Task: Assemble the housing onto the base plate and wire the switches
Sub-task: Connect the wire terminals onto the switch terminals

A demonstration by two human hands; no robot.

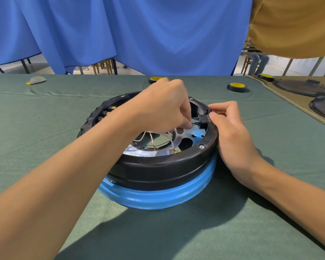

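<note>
Housing (pixel 158 166) seated over blue base plate (pixel 158 197) on the worktop (pixel 36 128). Reaches in with left hand (pixel 161 107), grip pinching what looks a wire terminal (pixel 192 124) just left of the switch (pixel 203 120) in the right wall. With switch tabs pointing left toward it, likely calls for a short push rightward. Braces with right hand (pixel 231 132), grip pinching that switch at the rim. Loose wires (pixel 171 142) beneath; blue curtain (pixel 139 34) behind
</note>
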